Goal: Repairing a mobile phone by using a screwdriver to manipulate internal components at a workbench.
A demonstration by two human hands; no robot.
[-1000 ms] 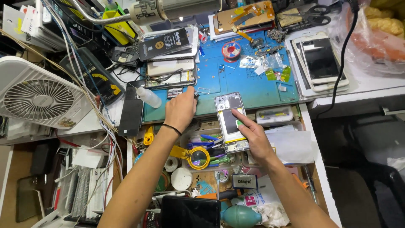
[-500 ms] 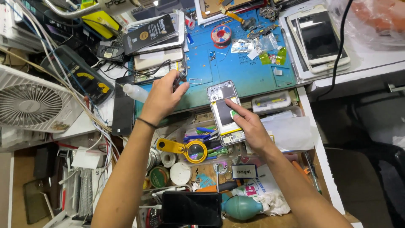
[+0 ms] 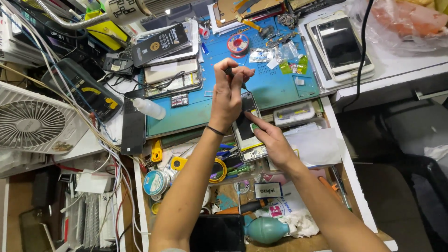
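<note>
L hand (image 3: pixel 229 91) pinches a thin tool over the opened phone (image 3: pixel 247 128) at mat (image 3: pixel 280 88) edge; R hand (image 3: pixel 270 140), fingers flat, pins it. Risk: tip slips, gouges board; phone tips off edge.

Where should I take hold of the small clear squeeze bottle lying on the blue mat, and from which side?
Grip the squeeze bottle across its round body, coming from above. It lies on its side at the left edge of the blue mat, nozzle pointing up-left. The body is the widest part, with bare mat on its right; a dark slab lies close on its left.
</note>
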